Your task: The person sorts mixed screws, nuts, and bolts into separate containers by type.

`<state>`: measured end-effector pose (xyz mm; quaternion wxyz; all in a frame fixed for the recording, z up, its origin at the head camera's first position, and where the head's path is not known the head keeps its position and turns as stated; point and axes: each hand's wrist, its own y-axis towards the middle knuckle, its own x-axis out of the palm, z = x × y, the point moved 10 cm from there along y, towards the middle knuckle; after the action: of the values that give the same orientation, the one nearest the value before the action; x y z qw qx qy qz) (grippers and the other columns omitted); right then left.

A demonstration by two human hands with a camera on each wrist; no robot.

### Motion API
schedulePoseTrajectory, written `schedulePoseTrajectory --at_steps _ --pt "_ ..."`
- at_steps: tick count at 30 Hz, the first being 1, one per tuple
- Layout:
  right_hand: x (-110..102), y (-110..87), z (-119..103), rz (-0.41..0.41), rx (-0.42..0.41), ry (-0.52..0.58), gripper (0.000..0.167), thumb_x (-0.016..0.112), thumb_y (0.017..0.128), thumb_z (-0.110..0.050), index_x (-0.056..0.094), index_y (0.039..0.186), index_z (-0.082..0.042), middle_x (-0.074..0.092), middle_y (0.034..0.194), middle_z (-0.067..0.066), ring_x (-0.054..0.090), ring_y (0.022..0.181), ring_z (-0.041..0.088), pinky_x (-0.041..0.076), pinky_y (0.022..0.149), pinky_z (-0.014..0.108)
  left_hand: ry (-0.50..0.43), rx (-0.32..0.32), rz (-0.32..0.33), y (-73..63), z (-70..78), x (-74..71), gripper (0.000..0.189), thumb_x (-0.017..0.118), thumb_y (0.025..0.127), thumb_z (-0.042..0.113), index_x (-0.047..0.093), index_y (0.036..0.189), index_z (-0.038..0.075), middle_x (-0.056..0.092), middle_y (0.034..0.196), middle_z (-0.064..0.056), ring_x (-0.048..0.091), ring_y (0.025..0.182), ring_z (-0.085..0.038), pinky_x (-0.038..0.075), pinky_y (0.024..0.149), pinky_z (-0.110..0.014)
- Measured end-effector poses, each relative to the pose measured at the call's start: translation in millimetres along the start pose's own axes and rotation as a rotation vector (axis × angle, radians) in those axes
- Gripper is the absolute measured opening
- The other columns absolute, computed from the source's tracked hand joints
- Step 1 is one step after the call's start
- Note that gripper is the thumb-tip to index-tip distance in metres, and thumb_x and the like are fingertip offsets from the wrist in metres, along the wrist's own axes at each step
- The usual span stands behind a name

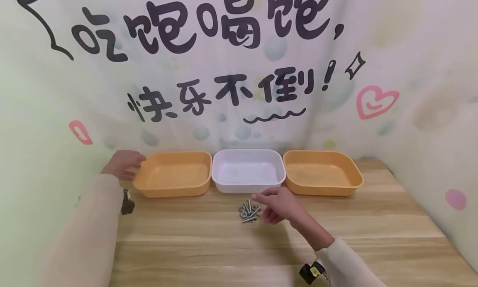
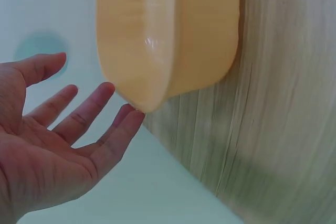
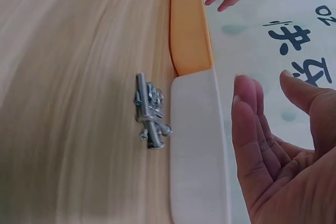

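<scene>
A small pile of metal bolts and nuts (image 1: 249, 211) lies on the wooden table, just in front of the white tray (image 1: 248, 188). My right hand (image 1: 280, 206) hovers beside the pile on its right, thumb and fingers apart and nothing between them. In the right wrist view the bolts (image 3: 149, 111) lie apart from that hand. At the far left, my left hand (image 1: 125, 164) is at the outer end of the left orange tray (image 1: 171, 191). Its spread fingers (image 2: 123, 129) reach the tray's corner in the left wrist view; whether they touch it I cannot tell.
A second orange tray (image 1: 325, 190) stands to the right of the white one, so the three form a row along the back of the table (image 1: 194, 245). Behind them hangs a pale printed curtain (image 1: 179, 133) with dark lettering. Each wrist carries a small black device.
</scene>
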<state>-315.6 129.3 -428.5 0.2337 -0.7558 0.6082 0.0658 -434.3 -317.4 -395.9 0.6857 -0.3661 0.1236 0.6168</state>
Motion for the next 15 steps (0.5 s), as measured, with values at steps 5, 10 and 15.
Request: schedulePoseTrajectory --at_steps 5,10,15 --pt "11.7 6.4 8.4 -0.033 -0.017 0.031 0.045 0.073 0.083 -0.044 0.069 0.106 -0.005 0.064 0.059 0.008 0.062 0.048 0.017 0.056 0.051 0.037 -0.198 -0.154 0.071 6.8 -19.0 -2.5 0.063 0.052 0.095 0.028 0.033 0.147 -0.002 0.032 0.149 -0.028 0.045 0.126 -0.043 0.049 0.098 -0.047" --pt "27.5 12.0 17.3 -0.063 -0.027 0.029 0.028 0.072 0.087 -0.03 0.07 0.102 -0.006 0.062 0.056 0.006 0.06 0.045 0.015 0.054 0.048 0.033 -0.212 -0.165 0.107 10.7 -25.7 -6.2 0.066 0.054 0.092 0.029 0.034 0.143 -0.007 0.034 0.146 -0.029 0.048 0.122 -0.042 0.053 0.089 -0.043" --pt "44.7 15.0 23.6 -0.099 -0.025 0.017 0.02 0.071 0.088 -0.02 0.069 0.102 -0.006 0.061 0.054 0.004 0.058 0.043 0.012 0.053 0.045 0.03 -0.217 -0.161 0.061 15.2 -31.7 0.0 0.073 0.052 0.092 0.032 0.026 0.146 -0.01 0.028 0.149 -0.032 0.044 0.126 -0.042 0.052 0.093 -0.043"
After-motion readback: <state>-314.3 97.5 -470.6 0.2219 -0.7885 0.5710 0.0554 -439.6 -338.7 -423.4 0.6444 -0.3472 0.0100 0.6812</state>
